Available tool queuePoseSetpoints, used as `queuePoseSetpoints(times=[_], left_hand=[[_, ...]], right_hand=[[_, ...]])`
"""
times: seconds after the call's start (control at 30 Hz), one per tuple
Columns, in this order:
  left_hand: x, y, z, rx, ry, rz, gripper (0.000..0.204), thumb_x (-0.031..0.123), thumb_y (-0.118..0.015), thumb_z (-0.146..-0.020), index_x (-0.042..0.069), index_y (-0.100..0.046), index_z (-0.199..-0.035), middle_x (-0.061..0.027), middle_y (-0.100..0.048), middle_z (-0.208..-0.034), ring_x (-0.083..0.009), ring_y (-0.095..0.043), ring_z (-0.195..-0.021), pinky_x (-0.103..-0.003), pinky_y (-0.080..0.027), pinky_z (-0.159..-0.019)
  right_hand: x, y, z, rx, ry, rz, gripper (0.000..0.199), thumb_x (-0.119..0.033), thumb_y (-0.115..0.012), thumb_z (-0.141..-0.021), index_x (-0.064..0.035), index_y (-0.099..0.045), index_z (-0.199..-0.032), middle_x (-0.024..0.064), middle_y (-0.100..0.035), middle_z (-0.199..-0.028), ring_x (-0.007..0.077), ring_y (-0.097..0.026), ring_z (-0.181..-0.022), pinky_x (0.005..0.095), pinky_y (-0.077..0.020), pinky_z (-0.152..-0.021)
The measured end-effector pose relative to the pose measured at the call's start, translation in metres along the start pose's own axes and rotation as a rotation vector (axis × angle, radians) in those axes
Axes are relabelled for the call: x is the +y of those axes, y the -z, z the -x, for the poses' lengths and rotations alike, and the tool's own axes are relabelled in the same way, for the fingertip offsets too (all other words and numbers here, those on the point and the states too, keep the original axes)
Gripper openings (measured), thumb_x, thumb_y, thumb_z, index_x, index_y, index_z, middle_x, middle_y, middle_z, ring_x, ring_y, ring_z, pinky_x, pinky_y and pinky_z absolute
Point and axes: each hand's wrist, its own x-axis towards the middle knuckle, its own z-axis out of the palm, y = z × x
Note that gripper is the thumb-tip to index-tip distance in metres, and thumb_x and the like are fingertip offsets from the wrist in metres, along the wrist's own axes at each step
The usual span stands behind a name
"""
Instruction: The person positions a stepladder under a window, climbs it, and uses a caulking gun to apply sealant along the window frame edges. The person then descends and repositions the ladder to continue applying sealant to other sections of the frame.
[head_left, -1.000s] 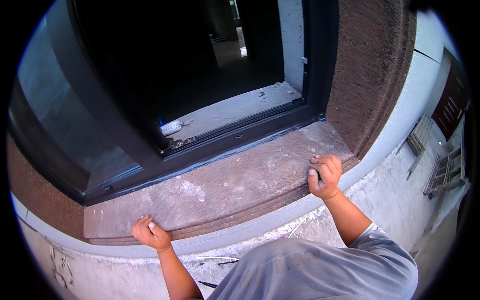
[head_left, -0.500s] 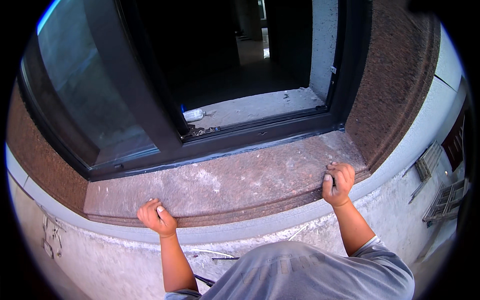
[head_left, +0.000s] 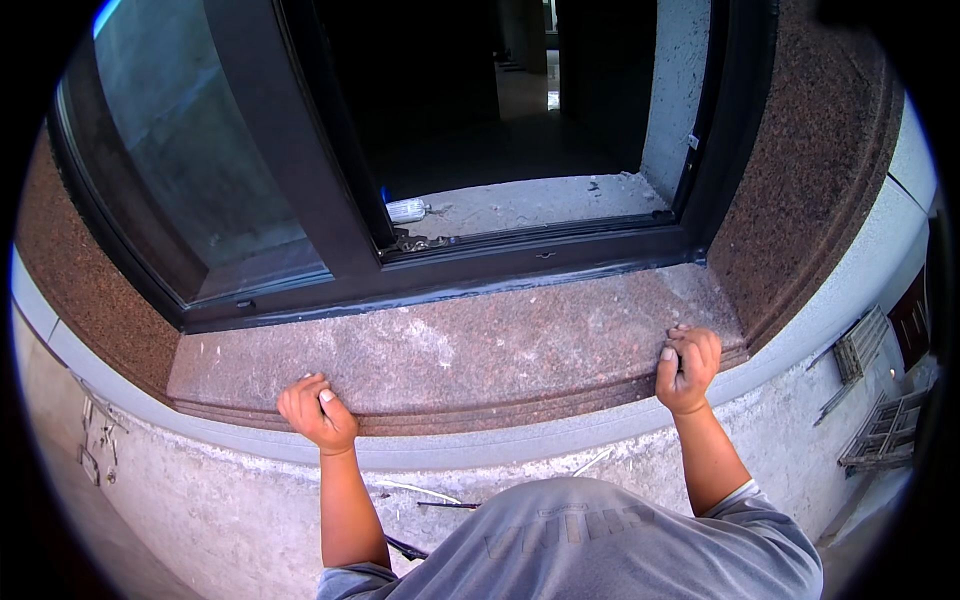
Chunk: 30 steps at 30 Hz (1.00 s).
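A reddish granite window sill [head_left: 470, 350] runs across the middle of the view, dusted with pale grit. My left hand [head_left: 317, 412] grips its front edge at the left, fingers curled over the lip. At the sill's right end my right hand [head_left: 686, 368] clamps the same edge, thumb on top. Both forearms rise from below, out of a grey short-sleeved shirt [head_left: 590, 545]. Neither hand holds a loose object.
A dark metal window frame [head_left: 520, 265] stands behind the sill, its right half open onto a dark room with a concrete floor. A crushed plastic bottle [head_left: 405, 210] lies by the frame. Rough concrete wall [head_left: 200, 500] drops below; scaffold pieces [head_left: 880, 430] lie far down at right.
The view has shifted closer and more centred on the window. My left hand slid rightward along the sill edge; my right hand kept its grip near the right end.
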Motion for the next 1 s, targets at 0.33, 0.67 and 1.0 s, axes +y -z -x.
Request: queuePoseSetpoints(times=[0.33, 0.67, 1.0], left_hand=[[-0.0006, 0.0006, -0.0001, 0.005, -0.005, 0.001, 0.023, 0.021, -0.052, -0.096, 0.005, -0.064, -0.083, -0.0102, -0.069, -0.089, -0.0293, -0.063, -0.086, -0.043, -0.043, -0.085], [-0.0007, -0.0013, 0.0006, 0.033, -0.006, 0.011, 0.021, 0.020, -0.053, -0.093, 0.006, -0.064, -0.082, -0.0105, -0.069, -0.088, -0.0300, -0.063, -0.085, -0.043, -0.043, -0.084], [-0.0014, 0.0010, 0.0017, 0.016, 0.007, 0.007, 0.021, 0.020, -0.053, -0.093, 0.006, -0.064, -0.082, -0.0092, -0.070, -0.088, -0.0290, -0.063, -0.086, -0.042, -0.043, -0.085]], right_hand=[[-0.0019, -0.0001, 0.0000, -0.001, -0.002, -0.015, 0.005, -0.006, -0.063, -0.078, -0.0047, -0.062, -0.083, 0.0116, -0.068, -0.092, 0.0327, -0.064, -0.091, 0.0443, -0.0490, -0.086], [-0.0010, -0.0020, -0.0002, 0.028, 0.003, -0.014, 0.006, -0.007, -0.063, -0.077, -0.0050, -0.062, -0.082, 0.0107, -0.068, -0.091, 0.0317, -0.065, -0.089, 0.0441, -0.0495, -0.085], [-0.0020, -0.0019, -0.0001, 0.026, 0.017, -0.022, 0.006, -0.007, -0.063, -0.078, -0.0050, -0.061, -0.084, 0.0108, -0.068, -0.090, 0.0312, -0.064, -0.089, 0.0442, -0.0495, -0.085]])
